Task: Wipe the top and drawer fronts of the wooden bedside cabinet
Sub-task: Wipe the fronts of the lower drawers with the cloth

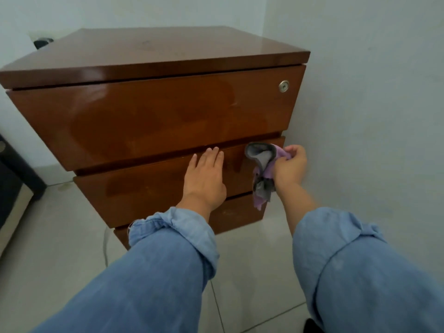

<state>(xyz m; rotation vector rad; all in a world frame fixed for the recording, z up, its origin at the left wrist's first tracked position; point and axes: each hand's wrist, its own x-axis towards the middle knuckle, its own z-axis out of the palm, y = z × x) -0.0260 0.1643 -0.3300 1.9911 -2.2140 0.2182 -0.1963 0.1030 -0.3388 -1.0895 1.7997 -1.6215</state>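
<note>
The glossy reddish-brown wooden bedside cabinet stands on the pale tiled floor with its right side close against the light grey wall. It has three stacked drawer fronts; the top one carries a small round silver lock near its upper right corner, well above both hands. The left hand lies flat on the middle drawer front, fingers straight and close together, their tips at the drawer's upper edge, holding nothing. Just to its right, the right hand grips a crumpled purple and grey cleaning cloth, its fingers curled round the bunched fabric at the drawer's right end. One fold of the cloth loops up to the left of those fingers, touching the drawer front as far as can be told, and the rest hangs below them over the edge of the bottom drawer front. Both forearms wear rolled-up light blue denim sleeves. Far left of the hands a dark piece of furniture stands at the frame's edge
</note>
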